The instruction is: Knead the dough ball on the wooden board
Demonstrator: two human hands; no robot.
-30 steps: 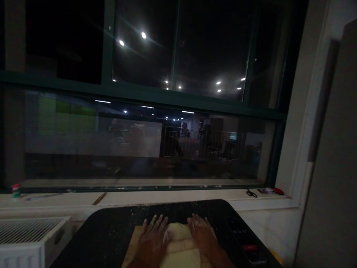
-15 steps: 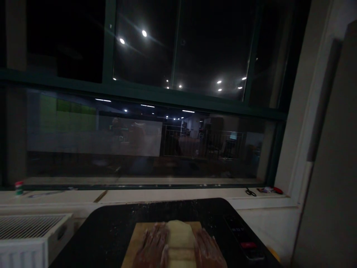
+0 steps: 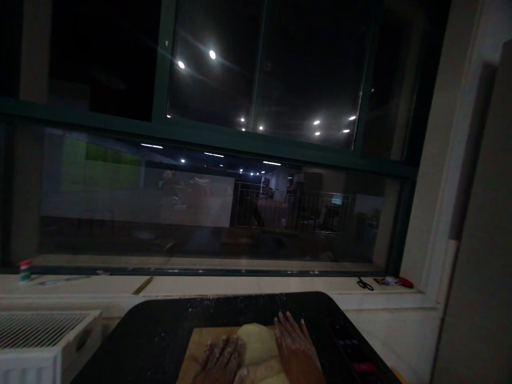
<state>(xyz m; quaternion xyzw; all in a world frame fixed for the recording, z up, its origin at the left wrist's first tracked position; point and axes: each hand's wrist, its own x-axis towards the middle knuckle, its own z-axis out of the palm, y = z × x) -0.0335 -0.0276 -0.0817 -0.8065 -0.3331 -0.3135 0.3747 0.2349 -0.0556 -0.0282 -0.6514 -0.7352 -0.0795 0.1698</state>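
A pale lump of dough [image 3: 258, 344] lies on a wooden board [image 3: 199, 342], its near end cut off by the picture's lower edge. Between my hands a pale rounded band crosses it; I cannot tell whether this is a fold or a rolling pin. My left hand [image 3: 222, 356] rests at the dough's left side, palm down, floury fingers stretched forward and apart. On the right, my right hand [image 3: 296, 345] lies flat along the dough's edge with fingers spread, the tips reaching beyond the board's far edge. Both wrists are out of view.
Board and dough are on a black table [image 3: 160, 330] dusted with flour. A phone-like device [image 3: 352, 346] lies at its right. Beyond runs a windowsill [image 3: 240, 282] with scissors [image 3: 365, 284] and a small red-topped container [image 3: 25, 270]. A white radiator [image 3: 44, 346] stands left.
My right hand has moved forward and its fingers have fanned out. My left hand has shifted slightly down and left. The whole view has tilted a little.
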